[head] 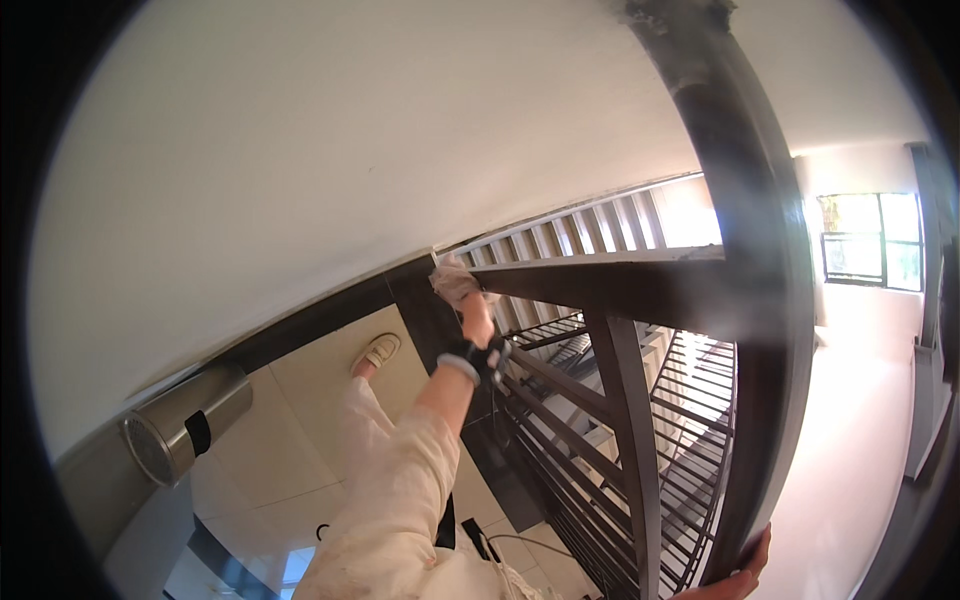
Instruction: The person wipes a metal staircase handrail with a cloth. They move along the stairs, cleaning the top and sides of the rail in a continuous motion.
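My left hand, with a dark band on its wrist, reaches forward and holds a crumpled pale cloth. The cloth lies against the far end of a dark railing crossbar, near the wall's corner. At the lower right edge, my right hand is partly in view, its fingers curled around the side of the thick dark handrail. Slanting bars and an upright post stand below the crossbar.
A pale wall with dark skirting runs along the left. A metal cylindrical bin stands by it on the tiled floor. Beyond the railing, stairs and more barred railing show. A cable lies near the bottom.
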{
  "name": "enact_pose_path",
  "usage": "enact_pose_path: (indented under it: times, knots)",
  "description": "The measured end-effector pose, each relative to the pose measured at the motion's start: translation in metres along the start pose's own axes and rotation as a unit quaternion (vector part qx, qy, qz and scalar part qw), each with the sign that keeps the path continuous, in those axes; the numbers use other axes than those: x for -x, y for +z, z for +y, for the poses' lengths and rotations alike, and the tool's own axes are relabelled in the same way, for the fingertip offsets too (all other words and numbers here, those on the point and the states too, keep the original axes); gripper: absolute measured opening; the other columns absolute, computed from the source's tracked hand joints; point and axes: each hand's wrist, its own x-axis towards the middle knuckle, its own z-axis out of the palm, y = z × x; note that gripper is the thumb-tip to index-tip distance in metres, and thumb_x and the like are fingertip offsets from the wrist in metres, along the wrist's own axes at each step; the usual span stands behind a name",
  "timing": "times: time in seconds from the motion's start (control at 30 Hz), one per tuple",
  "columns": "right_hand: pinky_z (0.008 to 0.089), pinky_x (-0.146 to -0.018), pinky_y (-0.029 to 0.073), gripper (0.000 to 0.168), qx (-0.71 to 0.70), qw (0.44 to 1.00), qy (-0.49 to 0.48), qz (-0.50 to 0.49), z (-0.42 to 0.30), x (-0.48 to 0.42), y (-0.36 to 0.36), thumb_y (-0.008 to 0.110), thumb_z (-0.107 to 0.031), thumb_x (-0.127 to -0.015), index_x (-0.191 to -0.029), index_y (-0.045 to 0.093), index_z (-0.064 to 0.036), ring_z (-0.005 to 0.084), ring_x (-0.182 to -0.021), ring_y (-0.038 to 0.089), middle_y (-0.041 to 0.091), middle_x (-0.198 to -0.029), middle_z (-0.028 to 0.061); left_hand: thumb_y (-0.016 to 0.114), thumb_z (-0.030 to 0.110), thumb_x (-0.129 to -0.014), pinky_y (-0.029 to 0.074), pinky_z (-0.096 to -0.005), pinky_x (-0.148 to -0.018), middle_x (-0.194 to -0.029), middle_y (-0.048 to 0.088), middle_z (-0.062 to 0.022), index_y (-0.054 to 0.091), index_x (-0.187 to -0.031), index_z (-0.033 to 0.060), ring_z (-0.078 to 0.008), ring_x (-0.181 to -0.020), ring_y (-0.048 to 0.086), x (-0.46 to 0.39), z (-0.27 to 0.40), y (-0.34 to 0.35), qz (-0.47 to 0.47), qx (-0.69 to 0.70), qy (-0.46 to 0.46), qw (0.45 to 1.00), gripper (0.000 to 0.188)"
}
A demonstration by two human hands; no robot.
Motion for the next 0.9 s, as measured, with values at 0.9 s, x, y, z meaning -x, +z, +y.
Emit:
enact_pose_path:
  times: [0.9]
  knots:
    - [0.0403, -0.095, 0.038, 0.055, 0.016, 0.999, -0.012, -0.039, 0.006, 0.01, 0.011, 0.018, -0.029, -0.103, -0.122, 0.061, -0.001, 0.0314, -0.107, 0.059, 0.065, -0.119, 0.0134, 0.065, 0.015, -0.08, 0.049, -0.0368, -0.079, -0.093, 0.061, -0.0105, 0.058, -0.109, 0.0053, -0.029, -0.087, 0.059, 0.116, 0.172, 0.178, -0.471, -0.521, 0.459, 0.544, 0.031]
